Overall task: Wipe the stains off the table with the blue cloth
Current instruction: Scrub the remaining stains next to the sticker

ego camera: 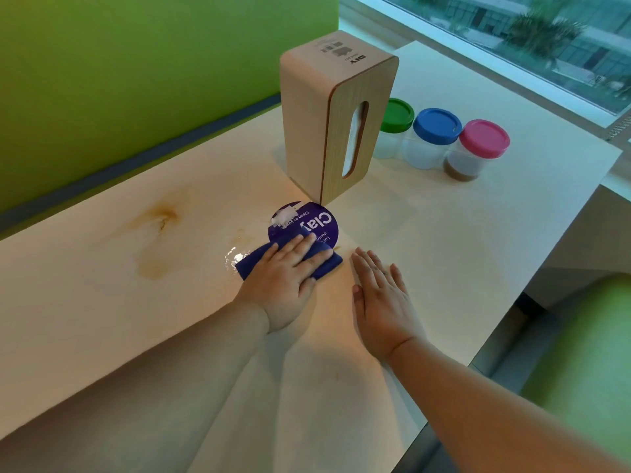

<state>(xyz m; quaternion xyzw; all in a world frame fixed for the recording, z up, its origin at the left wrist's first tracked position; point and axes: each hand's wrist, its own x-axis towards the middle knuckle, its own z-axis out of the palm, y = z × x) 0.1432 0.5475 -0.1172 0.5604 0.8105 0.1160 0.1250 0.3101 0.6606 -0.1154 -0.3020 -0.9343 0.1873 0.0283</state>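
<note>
Your table point(444, 233) is far from clean: left of the tissue box point(327, 114), a large brown stain point(160, 220) lies untouched, and a small smear point(240, 238) with a wet sheen sits nearer it. Just in front of the box, your left hand point(283, 281) presses flat on the cloth point(324, 264), which overlaps a purple sticker point(307, 220). Your right hand point(382, 302) rests open beside it, holding nothing.
</note>
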